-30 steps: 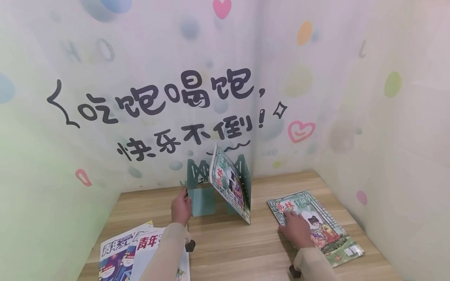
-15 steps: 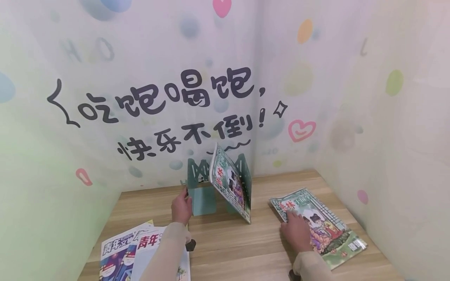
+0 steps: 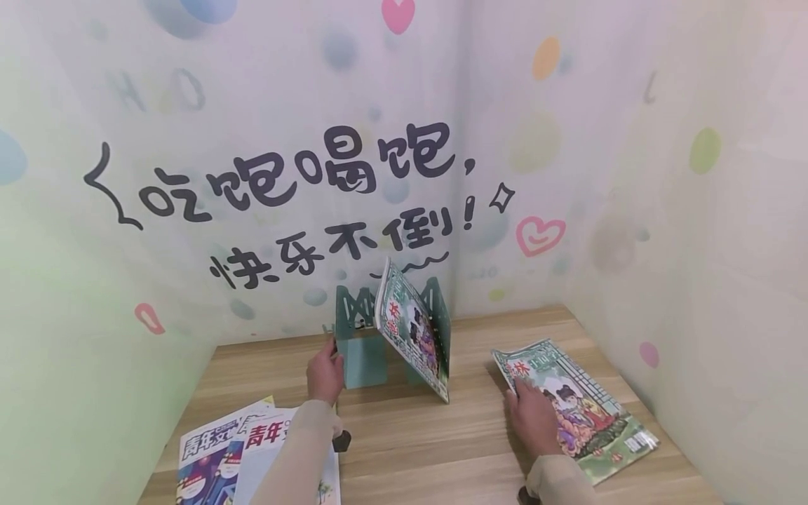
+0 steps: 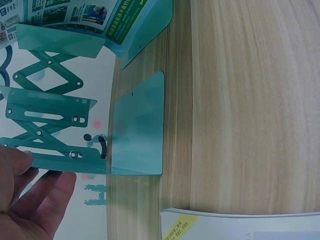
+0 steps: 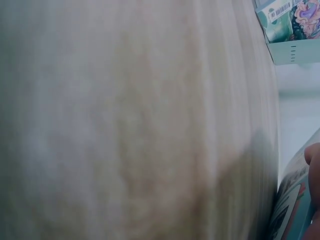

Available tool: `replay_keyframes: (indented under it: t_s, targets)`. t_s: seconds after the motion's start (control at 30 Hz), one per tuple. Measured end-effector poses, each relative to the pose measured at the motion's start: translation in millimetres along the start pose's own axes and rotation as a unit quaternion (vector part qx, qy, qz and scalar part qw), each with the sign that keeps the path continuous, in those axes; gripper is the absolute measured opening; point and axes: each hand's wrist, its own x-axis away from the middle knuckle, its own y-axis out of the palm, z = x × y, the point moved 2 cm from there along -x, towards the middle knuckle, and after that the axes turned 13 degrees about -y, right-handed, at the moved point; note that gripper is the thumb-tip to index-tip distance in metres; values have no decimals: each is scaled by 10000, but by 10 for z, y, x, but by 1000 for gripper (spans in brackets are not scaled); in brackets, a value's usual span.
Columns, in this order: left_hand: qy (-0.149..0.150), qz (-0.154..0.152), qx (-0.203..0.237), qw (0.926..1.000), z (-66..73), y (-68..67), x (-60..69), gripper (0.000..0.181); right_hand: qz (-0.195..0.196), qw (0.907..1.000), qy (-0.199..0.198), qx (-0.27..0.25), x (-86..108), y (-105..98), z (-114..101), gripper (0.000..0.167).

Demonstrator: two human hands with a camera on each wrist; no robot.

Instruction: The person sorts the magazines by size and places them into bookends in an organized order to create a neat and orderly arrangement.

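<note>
Green-bordered magazine (image 3: 590,414): lies on the table just right of the right hand (image 3: 535,421), most of its cover past the fingertips and right of the knuckles. Right hand is grasping its left edge, fingers curled in, not spread; edge bows up at the grip. Right wrist view catches only part of a digit on the magazine, so exact finger placement there can't be told.

Left hand (image 3: 325,375): closed on the left side panel of the green rack (image 3: 366,361). Thumb (image 4: 20,161) one side of the panel edge, fingertips the other, so a pinch. Rack stands right of the left hand, base plate beside the knuckles, folding crossbars (image 4: 50,77) past the fingertips.

Leaning magazine (image 3: 413,333): in the rack, right of the left hand, tilted; between the two hands, touching neither.

Two overlapping magazines, a purple one (image 3: 208,463) and a white one (image 3: 268,452): flat on the wood-grain table (image 3: 416,449), nearer the body than the left hand, partly under that sleeve (image 3: 303,442). Printed wall (image 3: 404,84) behind, beyond both hands.
</note>
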Motion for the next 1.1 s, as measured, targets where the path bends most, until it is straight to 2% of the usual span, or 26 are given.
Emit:
replay_keyframes:
  t_s: [0.37, 0.67, 0.9, 1.1]
  targets:
    - [-107, -47, 51, 9999, -15, 0, -10, 45, 313, 9992, -186, -138, 17, -7, 16, 40]
    - [-189, -80, 29, 9998, -8, 1, -7, 45, 457, 9980, -349, -244, 43, -52, -72, 38]
    - [-106, -13, 16, 9999, -20, 16, -16, 45, 887, 9926, -774, -281, 84, -46, -133, 33]
    - [-56, -15, 52, 10000, 3, -5, -5, 44, 904, 9928, -709, -342, 94, -59, -200, 35]
